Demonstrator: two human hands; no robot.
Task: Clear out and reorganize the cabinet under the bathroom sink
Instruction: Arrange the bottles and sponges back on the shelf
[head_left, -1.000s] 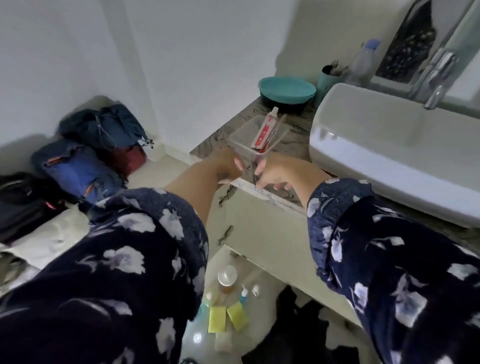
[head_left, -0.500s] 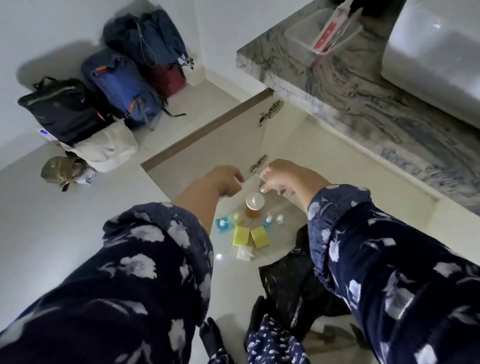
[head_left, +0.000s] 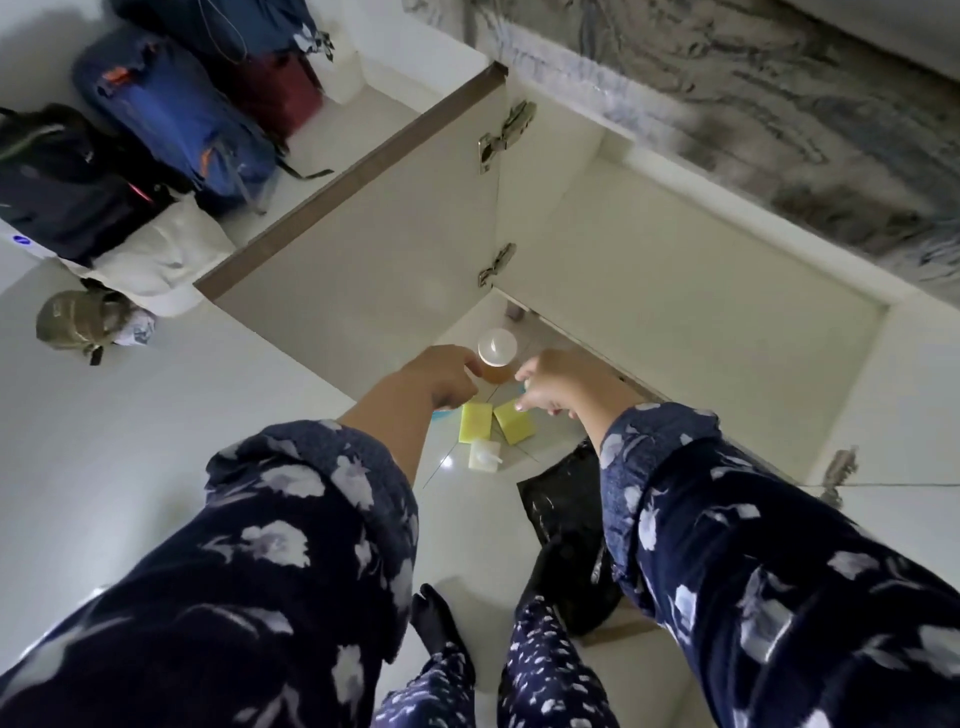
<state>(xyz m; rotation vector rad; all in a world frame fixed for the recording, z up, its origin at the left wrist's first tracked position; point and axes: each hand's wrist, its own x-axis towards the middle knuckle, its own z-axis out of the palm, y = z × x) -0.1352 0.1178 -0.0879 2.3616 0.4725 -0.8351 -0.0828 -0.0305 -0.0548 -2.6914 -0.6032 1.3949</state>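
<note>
Head view looks almost straight down at the floor (head_left: 130, 441), and along its left edge you have a row of bags: a black backpack (head_left: 62, 182), a blue backpack (head_left: 171, 114) and a dark red bag (head_left: 275, 93), with a white bag (head_left: 161, 254) and an olive cap (head_left: 78, 322) just in front of them. Next comes the cabinet door (head_left: 374, 249), swung wide open on two hinges, with the cabinet (head_left: 675, 301) under the marble counter (head_left: 753, 104) beside it. Your left hand (head_left: 441, 379) hangs with its fingers curled loosely inward and nothing in them that you can see; its fingertips sit right beside an amber bottle with a white cap (head_left: 497, 351), though whether they touch it you cannot tell. Below the hands, two yellow sponges (head_left: 475, 422) lie side by side on the floor near the cabinet's front edge, and a small white dispenser (head_left: 484, 456) lies just below them. Your right hand (head_left: 550, 384) is relaxed with fingers pointing down over the sponges, not gripping anything (a sliver of something teal shows behind its fingers). A black plastic bag (head_left: 566, 519) lies on the floor under your right forearm.
</note>
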